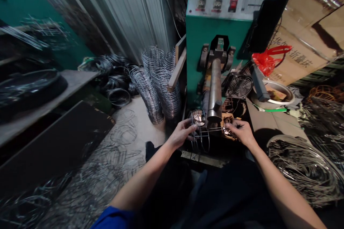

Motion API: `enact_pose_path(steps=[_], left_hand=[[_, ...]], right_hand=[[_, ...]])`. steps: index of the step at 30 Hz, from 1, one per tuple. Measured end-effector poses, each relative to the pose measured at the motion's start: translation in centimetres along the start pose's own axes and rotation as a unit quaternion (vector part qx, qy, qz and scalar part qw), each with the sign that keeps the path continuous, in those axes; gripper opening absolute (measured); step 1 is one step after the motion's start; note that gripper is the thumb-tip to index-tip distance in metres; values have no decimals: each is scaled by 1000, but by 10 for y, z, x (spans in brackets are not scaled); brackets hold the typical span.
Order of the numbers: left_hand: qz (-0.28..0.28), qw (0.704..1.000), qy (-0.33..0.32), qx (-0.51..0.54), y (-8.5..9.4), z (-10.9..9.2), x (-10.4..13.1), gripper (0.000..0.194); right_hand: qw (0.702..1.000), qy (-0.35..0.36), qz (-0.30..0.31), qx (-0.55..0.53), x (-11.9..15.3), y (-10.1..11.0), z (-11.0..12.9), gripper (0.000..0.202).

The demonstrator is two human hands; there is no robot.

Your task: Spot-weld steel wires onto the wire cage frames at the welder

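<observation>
In front of me stands a green machine (196, 50) with a thick metal cylinder (215, 89) reaching toward me. Under its end, my left hand (182, 134) is closed on a small round wire frame (204, 137), thumb over the wires. My right hand (240, 131) pinches at the right of the cylinder's end, where a thin straight wire runs across from the frame. Whether that wire is part of the frame I cannot make out. The fingertips of my right hand are partly in shadow.
Tall stacks of wire rings (165, 86) stand left of the machine beside a wooden bar (177, 69). Loose wire pieces (107, 171) cover the floor at left. A basin of bent wires (303, 171) sits at right, below a white bowl (287, 94) and a cardboard box (309, 32).
</observation>
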State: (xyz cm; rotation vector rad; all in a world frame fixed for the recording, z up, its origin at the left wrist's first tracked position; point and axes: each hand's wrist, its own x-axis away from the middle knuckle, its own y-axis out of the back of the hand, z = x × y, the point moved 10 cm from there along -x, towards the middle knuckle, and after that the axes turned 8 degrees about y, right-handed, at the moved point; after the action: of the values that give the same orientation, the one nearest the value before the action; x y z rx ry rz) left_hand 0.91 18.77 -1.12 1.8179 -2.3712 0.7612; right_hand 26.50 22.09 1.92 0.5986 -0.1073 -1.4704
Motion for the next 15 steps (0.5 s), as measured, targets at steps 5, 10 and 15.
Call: enact_pose_path(steps=[5,10,15], left_hand=[[13,1000,10,6,0,6,-3,52],[3,1000,28,7,2,6,-5,55],[-32,999,6,-15,5,6,4,58]], right_hand=[[1000,2,-3,9,1,1,5,61],[1000,-5,1,-1,0,1,3,59],[1000,8,-21,17,0,3,3,52]])
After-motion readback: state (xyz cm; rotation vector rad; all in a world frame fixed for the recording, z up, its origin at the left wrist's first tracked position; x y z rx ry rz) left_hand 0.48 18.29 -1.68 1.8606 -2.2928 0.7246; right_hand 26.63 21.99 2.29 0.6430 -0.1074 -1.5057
